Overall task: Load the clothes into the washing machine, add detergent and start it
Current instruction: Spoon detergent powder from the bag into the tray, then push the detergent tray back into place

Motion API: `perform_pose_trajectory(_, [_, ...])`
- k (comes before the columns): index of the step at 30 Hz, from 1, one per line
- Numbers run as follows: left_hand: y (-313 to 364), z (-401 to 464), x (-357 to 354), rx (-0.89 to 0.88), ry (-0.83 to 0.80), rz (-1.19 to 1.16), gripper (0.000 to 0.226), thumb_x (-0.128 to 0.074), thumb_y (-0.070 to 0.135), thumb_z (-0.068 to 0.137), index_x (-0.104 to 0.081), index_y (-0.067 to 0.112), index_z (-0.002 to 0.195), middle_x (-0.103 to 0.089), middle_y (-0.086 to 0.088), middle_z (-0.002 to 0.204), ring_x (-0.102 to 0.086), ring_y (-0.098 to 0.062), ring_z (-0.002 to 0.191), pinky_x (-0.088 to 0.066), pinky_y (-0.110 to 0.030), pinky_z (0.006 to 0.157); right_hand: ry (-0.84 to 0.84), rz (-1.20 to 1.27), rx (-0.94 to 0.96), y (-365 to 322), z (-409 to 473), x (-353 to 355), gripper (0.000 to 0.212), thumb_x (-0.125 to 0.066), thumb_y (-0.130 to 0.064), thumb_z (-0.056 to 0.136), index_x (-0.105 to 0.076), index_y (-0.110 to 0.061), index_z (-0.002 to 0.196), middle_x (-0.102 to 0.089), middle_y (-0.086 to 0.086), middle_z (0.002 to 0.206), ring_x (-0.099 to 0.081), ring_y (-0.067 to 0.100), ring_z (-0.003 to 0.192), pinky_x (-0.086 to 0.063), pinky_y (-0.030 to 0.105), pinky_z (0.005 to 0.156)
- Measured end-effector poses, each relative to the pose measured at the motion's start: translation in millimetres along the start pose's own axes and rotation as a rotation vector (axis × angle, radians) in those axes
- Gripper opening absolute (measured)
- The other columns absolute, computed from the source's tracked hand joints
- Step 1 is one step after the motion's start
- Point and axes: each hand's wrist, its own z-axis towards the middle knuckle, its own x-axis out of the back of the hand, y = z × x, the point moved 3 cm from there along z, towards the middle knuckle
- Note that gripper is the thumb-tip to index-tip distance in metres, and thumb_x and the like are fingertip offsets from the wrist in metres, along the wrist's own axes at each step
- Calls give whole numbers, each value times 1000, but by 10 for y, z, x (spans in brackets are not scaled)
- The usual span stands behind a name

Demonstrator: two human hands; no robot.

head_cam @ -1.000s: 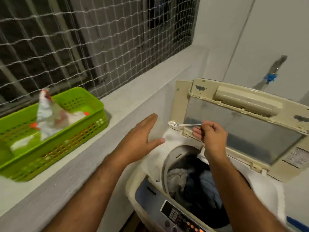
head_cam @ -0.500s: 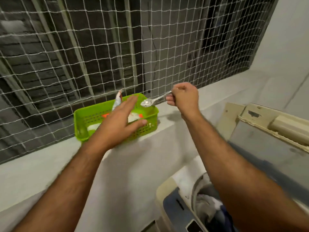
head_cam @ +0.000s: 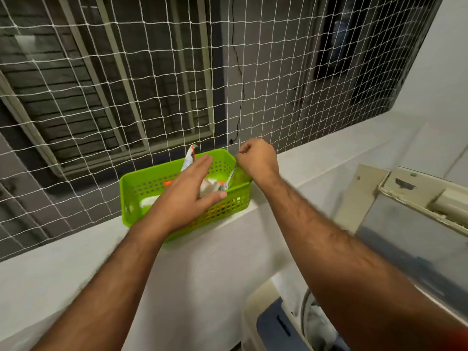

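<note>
A green plastic basket [head_cam: 141,188] stands on the grey ledge below the netted window. Inside it lies a white and orange detergent packet [head_cam: 189,156], its top sticking up above the rim. My left hand [head_cam: 186,196] hovers over the basket with straight fingers spread above the packet; whether it touches the packet I cannot tell. My right hand [head_cam: 257,158] pinches a metal spoon [head_cam: 230,179] by its handle, and the bowl hangs down into the basket's right end. The washing machine [head_cam: 273,323] is at the bottom right, with clothes [head_cam: 316,323] in the drum.
The machine's lid [head_cam: 410,224] stands raised at the right, close to my right forearm. A white net [head_cam: 177,84] covers the window right behind the basket. The grey ledge [head_cam: 63,249] runs from left to right under the net.
The view swung from the machine to the ledge. My right hand carried the spoon over to the basket and tipped it downward into its right end. My left hand moved over the packet.
</note>
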Motion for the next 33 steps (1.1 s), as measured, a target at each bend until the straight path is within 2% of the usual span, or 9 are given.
perform_pose_trajectory(3, [78,83,-59,-32,9,-7,86,-55,61,81,-30,15,149,-27,0,157,-18,-12,146,-13,-22,113,31,51,-9,106,13,99,11,-68,-25,79,-64,-19,71,-70,-1,79,-64,23,81,-49,29,71])
perform_pose_trajectory(6, [256,161,-120,-125,109,-8,69,-59,47,84,-45,10,140,-44,-7,147,-36,-17,138,0,-5,109,157,133,6,275,-58,369,28,-68,-15,79,-47,-22,62,-54,-10,62,-54,14,66,-42,29,64])
perform_pose_trajectory(8, [425,208,-206,-172,150,-74,60,-58,46,85,-54,10,133,-54,-6,138,-46,-17,130,-10,-4,107,221,172,-24,466,-153,566,29,-62,-3,76,-44,-22,63,-47,-10,60,-46,11,60,-37,29,61])
perform_pose_trajectory(10, [637,283,-384,-222,132,-160,57,-53,50,86,-58,13,129,-58,-1,132,-49,-13,123,-27,-14,104,250,211,-93,732,-286,754,28,-60,2,72,-45,-21,63,-48,-9,60,-49,15,61,-46,31,63])
perform_pose_trajectory(15, [1181,437,-1189,-306,-79,-263,58,-52,54,86,-54,21,134,-54,4,136,-47,-10,126,-29,-17,103,253,291,-338,1546,-798,1194,26,-78,-4,73,-56,-17,65,-59,-3,61,-61,17,58,-57,39,68])
perform_pose_trajectory(19, [1591,431,-1873,-366,-287,-365,55,-59,46,89,-50,21,137,-50,3,141,-46,-12,128,-32,-22,104,319,147,-473,2146,-1270,1595,26,-79,-7,72,-60,-19,57,-62,-1,57,-61,18,57,-55,35,65])
perform_pose_trajectory(23, [1916,392,-2455,-434,-430,-384,54,-60,40,91,-48,19,139,-47,1,144,-43,-14,131,-29,-22,106,388,82,-579,2761,-1695,1884,26,-70,-15,74,-67,-23,49,-66,-5,53,-63,15,57,-58,47,73])
perform_pose_trajectory(30, [2130,309,-3404,-483,-736,-270,67,-57,44,91,-33,20,148,-26,4,157,-26,-14,143,-22,-30,115,471,-114,-828,3388,-2336,2089,23,-55,-14,90,-74,-8,102,-74,14,101,-68,31,98,-52,38,91])
perform_pose_trajectory(33, [2066,247,-3701,-443,-829,-291,67,-63,41,88,-39,15,144,-37,-3,151,-36,-20,138,-30,-32,111,451,-114,-907,3628,-2576,2034,27,-44,-27,84,-61,-14,68,-69,16,80,-64,34,82,-51,38,76])
